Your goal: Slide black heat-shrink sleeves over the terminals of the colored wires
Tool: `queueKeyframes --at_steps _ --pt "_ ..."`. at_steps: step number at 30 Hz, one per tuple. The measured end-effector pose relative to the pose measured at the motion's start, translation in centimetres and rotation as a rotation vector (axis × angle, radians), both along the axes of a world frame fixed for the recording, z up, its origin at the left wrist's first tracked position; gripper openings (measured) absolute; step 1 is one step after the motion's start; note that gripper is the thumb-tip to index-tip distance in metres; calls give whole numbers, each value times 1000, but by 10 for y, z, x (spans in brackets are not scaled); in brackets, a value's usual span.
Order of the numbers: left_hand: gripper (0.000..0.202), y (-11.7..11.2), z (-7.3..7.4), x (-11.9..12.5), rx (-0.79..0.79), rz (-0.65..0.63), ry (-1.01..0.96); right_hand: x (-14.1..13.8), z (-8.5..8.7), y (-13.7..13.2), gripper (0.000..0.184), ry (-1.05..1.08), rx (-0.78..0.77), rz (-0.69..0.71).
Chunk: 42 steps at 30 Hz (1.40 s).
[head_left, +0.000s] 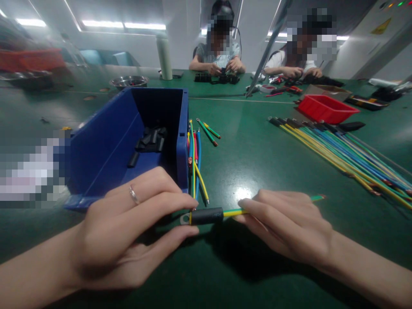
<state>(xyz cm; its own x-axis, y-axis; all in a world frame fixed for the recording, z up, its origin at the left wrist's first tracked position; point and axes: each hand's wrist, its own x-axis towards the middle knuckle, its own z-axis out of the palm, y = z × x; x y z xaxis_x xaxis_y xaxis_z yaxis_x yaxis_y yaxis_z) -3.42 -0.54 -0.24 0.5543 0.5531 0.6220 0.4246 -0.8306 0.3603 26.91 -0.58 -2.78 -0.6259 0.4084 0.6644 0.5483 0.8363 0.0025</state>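
Green-yellow wire (pixel 234 212), low centre, just over the green table (pixel 238 159): R hand (pixel 286 225) has it pinched btwn thumb & fingers, far end poking out past the knuckles. Black sleeve (pixel 207 216) sits on the wire, ring lug (pixel 184 219) showing at its L end. L hand (pixel 128 231), ring on one finger, is right at that end, thumb & index apart: thumb clear below the sleeve, index tip close above, can't tell if it's touching. Behind L hand, blue bin (pixel 182 159) w/ loose black tubes (pixel 151 139) inside; short cut wires (pixel 197 150) lie alongside. Over R, long wire bundle (pixel 347 150) nr red tray (pixel 325 110). Far side, two co-workers, hands busy w/ dark parts.
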Motion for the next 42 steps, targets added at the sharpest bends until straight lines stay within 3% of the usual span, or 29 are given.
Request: queueKeyframes --at_steps 9,17,34,42 --pt "17 -7 0 3 15 53 14 -1 14 2 20 -81 25 17" --pt "17 -5 3 2 10 28 37 3 0 2 9 15 18 -14" --pt "13 -5 8 3 56 51 84 5 3 4 13 -10 27 -36" --pt "18 -6 0 5 37 76 26 7 2 4 11 -1 23 -32"
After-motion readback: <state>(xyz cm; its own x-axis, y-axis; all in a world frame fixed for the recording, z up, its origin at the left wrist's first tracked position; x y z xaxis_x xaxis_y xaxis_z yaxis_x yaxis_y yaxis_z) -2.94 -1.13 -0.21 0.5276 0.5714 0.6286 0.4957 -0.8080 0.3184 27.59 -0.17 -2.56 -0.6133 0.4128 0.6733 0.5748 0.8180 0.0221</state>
